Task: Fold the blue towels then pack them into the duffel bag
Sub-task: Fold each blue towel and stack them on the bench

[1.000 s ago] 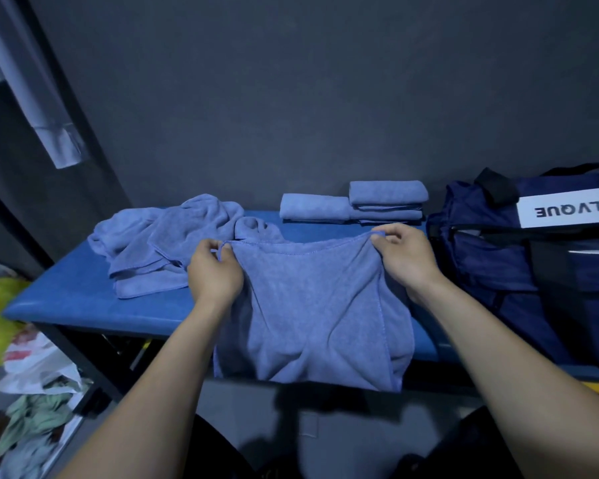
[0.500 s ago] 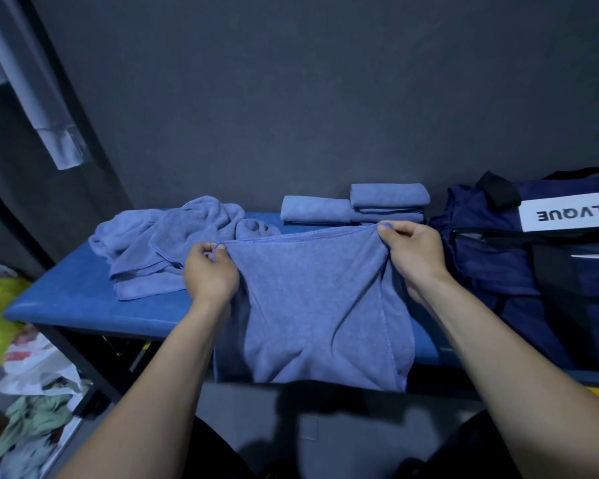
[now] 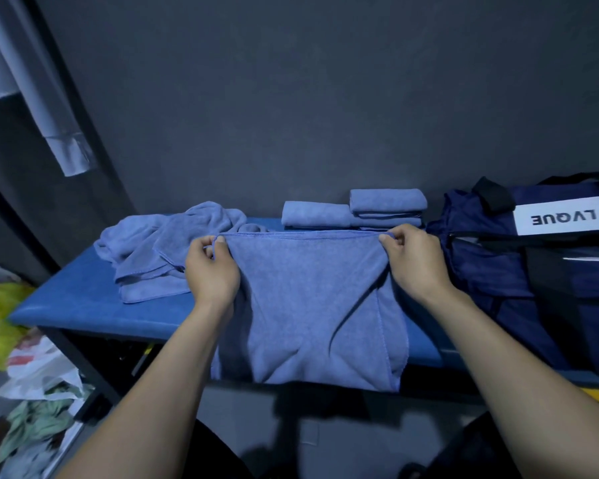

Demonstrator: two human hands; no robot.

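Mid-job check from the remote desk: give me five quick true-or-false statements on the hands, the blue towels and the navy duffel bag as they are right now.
1. Both hands pinch the top corners of one spread blue terry towel. True: the left hand and the right hand each hold a corner.
2. The navy fabric duffel bag stands at the left end of the blue padded bench. False: it stands at the right end.
3. Folded blue towels lie at the back of the bench. True.
4. The heap of unfolded blue towels is already inside the bag. False: it lies on the bench, left of the hands.
5. The held towel's lower edge hangs over the bench's front edge. True.
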